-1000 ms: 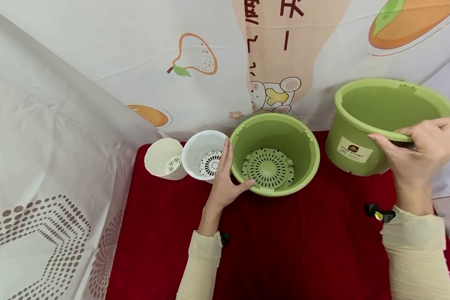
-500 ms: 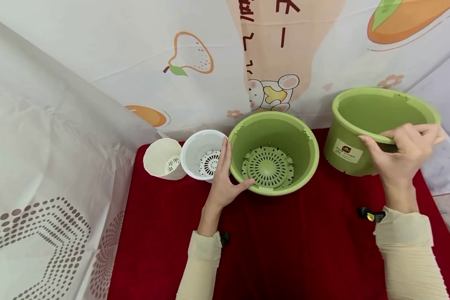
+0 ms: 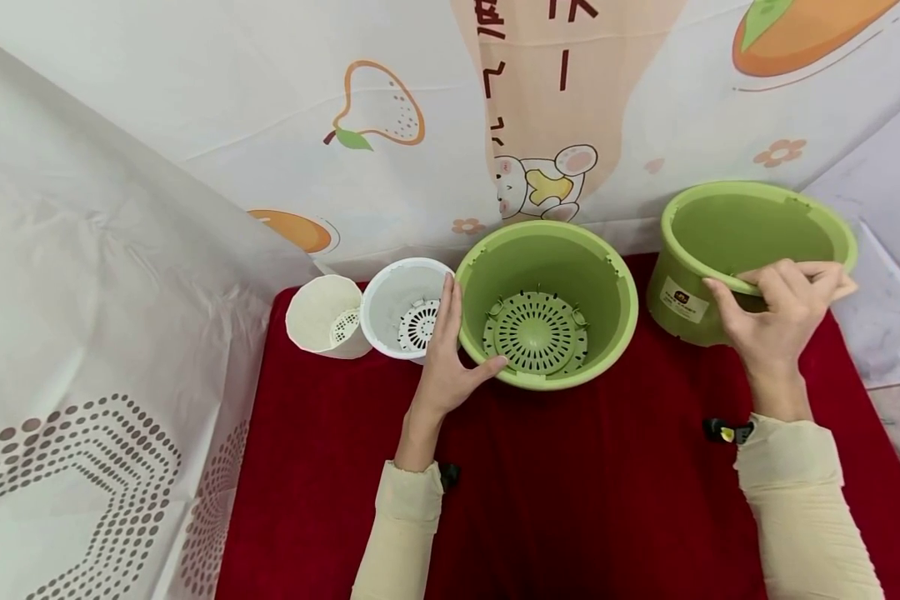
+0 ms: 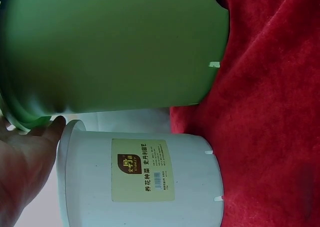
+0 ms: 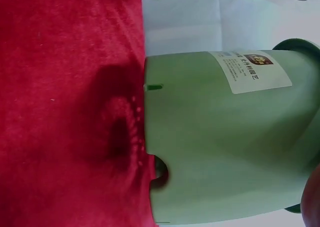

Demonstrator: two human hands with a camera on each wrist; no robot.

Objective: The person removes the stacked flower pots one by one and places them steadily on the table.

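Observation:
My right hand [image 3: 780, 321] grips the near rim of a large green plastic flowerpot [image 3: 750, 221], thumb outside and fingers over the edge. That pot has a white label; in the right wrist view its notched base [image 5: 225, 122] meets the red cloth, though contact is unclear. My left hand [image 3: 446, 367] reaches between a second green flowerpot [image 3: 536, 333] and a smaller white flowerpot [image 3: 386, 312]. Its fingers lie straight along the green pot's left side, and the thumb touches the front rim. The left wrist view has the white pot's label [image 4: 142, 169] facing the camera.
A small cream pot [image 3: 311, 312] stands left of the white one, close beside it. All the pots line the back of a table covered in red cloth [image 3: 570, 483]. A printed white curtain [image 3: 420, 192] hangs directly behind them.
My right hand has brought the large green pot leftward and down toward the cloth, closer to the second green pot. The left hand stays where it was.

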